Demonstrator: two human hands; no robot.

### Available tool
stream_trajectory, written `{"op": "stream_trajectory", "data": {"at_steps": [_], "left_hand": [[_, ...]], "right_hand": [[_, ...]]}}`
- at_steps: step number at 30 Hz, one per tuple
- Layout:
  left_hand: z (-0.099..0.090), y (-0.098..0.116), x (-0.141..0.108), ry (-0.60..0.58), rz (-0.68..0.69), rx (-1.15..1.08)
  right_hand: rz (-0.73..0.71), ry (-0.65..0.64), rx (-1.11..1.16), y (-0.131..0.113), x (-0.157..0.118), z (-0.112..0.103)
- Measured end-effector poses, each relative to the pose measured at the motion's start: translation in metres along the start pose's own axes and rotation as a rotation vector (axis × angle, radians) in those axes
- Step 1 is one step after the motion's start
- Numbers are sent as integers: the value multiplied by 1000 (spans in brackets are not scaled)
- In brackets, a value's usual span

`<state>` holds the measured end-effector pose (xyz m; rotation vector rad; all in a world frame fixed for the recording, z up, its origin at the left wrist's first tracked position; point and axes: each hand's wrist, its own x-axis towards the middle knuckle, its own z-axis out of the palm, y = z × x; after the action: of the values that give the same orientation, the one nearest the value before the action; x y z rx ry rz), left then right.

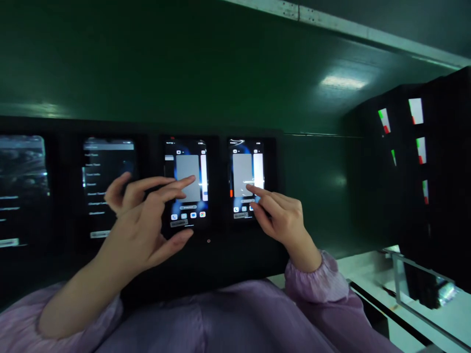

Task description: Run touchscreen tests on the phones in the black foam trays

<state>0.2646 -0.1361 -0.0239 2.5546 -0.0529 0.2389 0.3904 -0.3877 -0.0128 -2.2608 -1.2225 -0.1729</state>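
Note:
Two lit smartphones lie face up side by side in a black tray (235, 252), both displaying a grey app card above a row of icons. Over the left one of this pair, a smartphone (187, 164), my left hand (136, 228) has its fingers spread, with a fingertip at the grey card. At the other smartphone (243, 166), my right hand (283, 215) points its index fingertip onto the screen. Its thumb is apart and the remaining fingers are curled, holding nothing. Whether the fingertips actually press the glass, I cannot tell.
Further left are a smartphone with a text menu (105, 162) and a dark-screened smartphone (22, 171) cut off by the frame. Green surface (184, 68) extends behind the tray. At right stands a dark panel (445, 166) with several lit screens; a metal frame (397, 279) is below.

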Motion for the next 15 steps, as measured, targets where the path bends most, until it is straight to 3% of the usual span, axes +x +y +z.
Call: {"op": "stream_trajectory", "data": {"at_steps": [3, 8, 11, 15], "left_hand": [[3, 0, 2, 23, -5, 59], [11, 12, 7, 0, 84, 117], [6, 15, 7, -28, 74, 88], [-2, 11, 6, 22, 5, 63]], "right_hand": [[16, 0, -45, -1, 0, 0], [164, 144, -57, -2, -1, 1], [64, 75, -18, -2, -1, 0], [0, -35, -34, -1, 0, 0]]}}
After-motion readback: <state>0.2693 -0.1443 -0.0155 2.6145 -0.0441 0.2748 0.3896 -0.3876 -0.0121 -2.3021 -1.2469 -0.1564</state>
